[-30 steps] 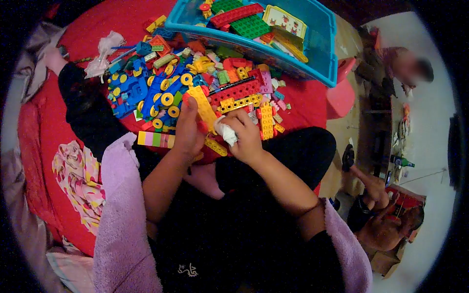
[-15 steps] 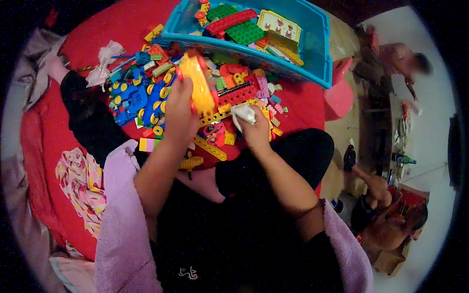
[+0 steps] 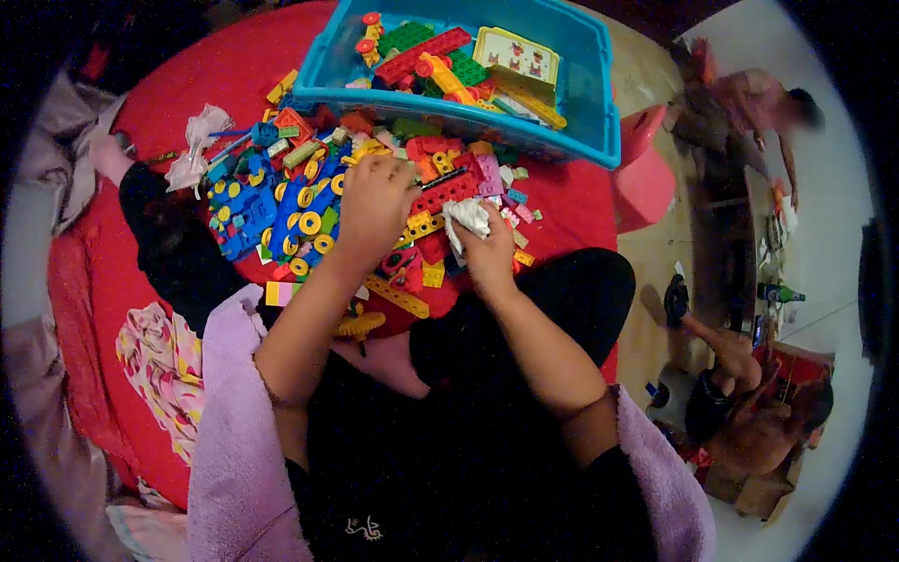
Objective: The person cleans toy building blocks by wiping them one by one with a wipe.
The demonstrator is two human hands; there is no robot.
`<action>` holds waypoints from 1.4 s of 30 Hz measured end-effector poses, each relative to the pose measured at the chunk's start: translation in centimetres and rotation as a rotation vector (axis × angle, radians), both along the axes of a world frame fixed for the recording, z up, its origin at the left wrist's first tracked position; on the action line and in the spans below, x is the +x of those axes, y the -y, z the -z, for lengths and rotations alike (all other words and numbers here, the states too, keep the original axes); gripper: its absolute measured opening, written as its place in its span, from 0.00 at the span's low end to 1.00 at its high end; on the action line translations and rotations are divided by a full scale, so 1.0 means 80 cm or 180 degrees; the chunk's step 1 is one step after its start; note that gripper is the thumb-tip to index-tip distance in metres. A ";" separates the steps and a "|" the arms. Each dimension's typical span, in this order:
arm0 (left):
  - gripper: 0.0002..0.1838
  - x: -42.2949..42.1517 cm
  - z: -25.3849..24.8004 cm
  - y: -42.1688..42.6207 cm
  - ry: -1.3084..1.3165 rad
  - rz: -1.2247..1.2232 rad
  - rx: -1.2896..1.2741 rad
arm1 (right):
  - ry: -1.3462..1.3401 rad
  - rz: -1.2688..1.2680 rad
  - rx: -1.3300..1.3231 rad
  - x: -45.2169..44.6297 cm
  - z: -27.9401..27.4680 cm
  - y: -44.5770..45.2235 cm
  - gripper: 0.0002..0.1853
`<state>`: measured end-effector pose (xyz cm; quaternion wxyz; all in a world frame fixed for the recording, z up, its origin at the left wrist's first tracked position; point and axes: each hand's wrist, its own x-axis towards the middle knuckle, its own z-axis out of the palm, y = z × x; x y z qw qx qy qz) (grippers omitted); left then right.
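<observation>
My right hand (image 3: 489, 251) is closed on a crumpled white cloth (image 3: 467, 217), held just above the near edge of a pile of toy bricks. Over the middle of that pile is my left hand (image 3: 376, 211), back side up with fingers bent downward; the fingertips are hidden, so what they touch does not show. Red perforated bricks (image 3: 433, 199) and a yellow perforated strip (image 3: 421, 226) lie between the hands. Blue wheeled pieces (image 3: 302, 211) lie left of my left hand. A yellow toy vehicle with red-orange wheels (image 3: 446, 79) rests inside the blue bin (image 3: 449, 113).
The bin also holds green plates (image 3: 465, 67), a long red brick (image 3: 423, 54) and a picture card (image 3: 518, 58). A pink stool (image 3: 646, 178) stands right of the red cloth surface (image 3: 89, 281). Two people are farther right, near a green bottle (image 3: 780, 293).
The yellow vehicle has gone from my left hand into the bin. My left hand is now lower over the pile. My right hand keeps the white cloth in nearly the same place.
</observation>
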<state>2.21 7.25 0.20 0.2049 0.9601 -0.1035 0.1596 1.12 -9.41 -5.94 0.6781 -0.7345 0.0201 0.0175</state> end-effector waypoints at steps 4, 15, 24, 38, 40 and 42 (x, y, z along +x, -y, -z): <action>0.13 -0.009 0.043 -0.001 0.0117 -0.0030 0.1142 | 0.0028 0.0048 0.0051 0.003 0.006 0.004 0.15; 0.14 -0.054 -0.018 0.014 -0.2071 -0.0520 -0.2260 | 0.1888 0.0214 -0.0705 -0.010 -0.048 -0.006 0.15; 0.19 -0.095 0.007 0.037 -0.2588 -0.0215 -0.4670 | 0.2226 -0.0828 -0.1245 -0.021 -0.061 -0.003 0.18; 0.19 -0.092 0.013 0.025 -0.3936 0.0930 -0.5487 | 0.1175 0.0771 -0.0325 0.019 -0.037 0.024 0.14; 0.19 -0.089 0.012 0.023 -0.4177 0.1152 -0.5211 | -0.0135 0.1096 0.1182 0.033 -0.074 0.028 0.07; 0.18 -0.081 0.008 0.024 -0.4415 0.1374 -0.4905 | -0.0733 0.1205 0.1715 0.050 -0.043 0.058 0.06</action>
